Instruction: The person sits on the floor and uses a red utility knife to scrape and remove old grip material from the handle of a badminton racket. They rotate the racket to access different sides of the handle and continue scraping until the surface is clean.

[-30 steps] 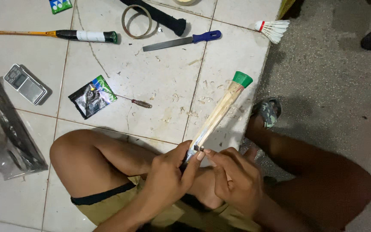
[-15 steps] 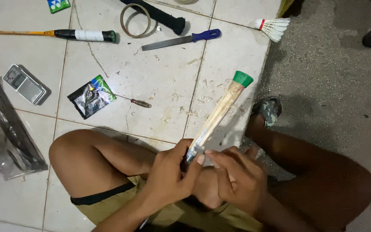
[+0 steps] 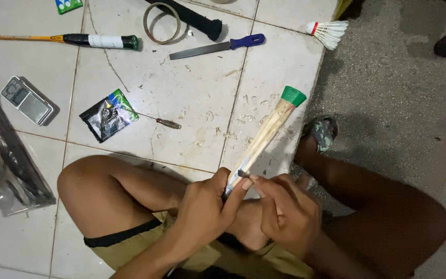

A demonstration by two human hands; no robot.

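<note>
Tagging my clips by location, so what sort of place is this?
Probably an informal floor workspace for racket repair: white tiled floor strewn with wood shavings, a blue-handled file, a shuttlecock and a racket handle.

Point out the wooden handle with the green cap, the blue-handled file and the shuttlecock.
wooden handle (image 3: 264, 135), head view, on the middle of its bare wood shaft.
blue-handled file (image 3: 202, 50), head view, on the grey metal blade.
shuttlecock (image 3: 331, 32), head view, on the white feathers.

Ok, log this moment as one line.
left hand: grips wooden handle | right hand: at handle base | green cap: on | file: on floor
</note>
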